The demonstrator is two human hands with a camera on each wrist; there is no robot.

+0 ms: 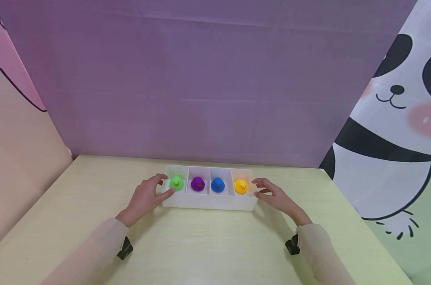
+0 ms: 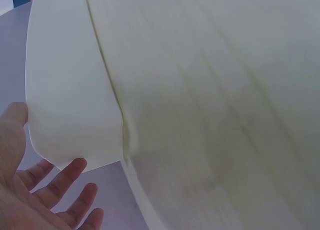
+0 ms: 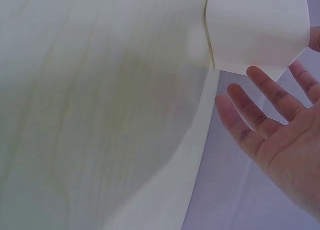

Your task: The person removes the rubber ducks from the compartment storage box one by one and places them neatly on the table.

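Note:
A white box (image 1: pixel 210 202) with several compartments in a row stands on the table. From left to right sit a green duck (image 1: pixel 176 183), a purple duck (image 1: pixel 198 184), a blue duck (image 1: pixel 218 185) and a yellow duck (image 1: pixel 241 186), each in its own compartment. At the left end, my left hand (image 1: pixel 148 196) touches the box, its thumb by the front rim, fingers spread. My right hand (image 1: pixel 276 196) is at the opposite end with fingertips at the end wall. In the right wrist view, the fingers (image 3: pixel 280 97) are extended and apart; the thumb is mostly cut off.
The pale wooden table (image 1: pixel 208 245) extends in front of the box and to both sides. Close behind the box rises a purple backdrop (image 1: pixel 201 87). A panda-printed panel (image 1: pixel 386 130) borders the right side, a beige and pink panel (image 1: pixel 16 150) the left.

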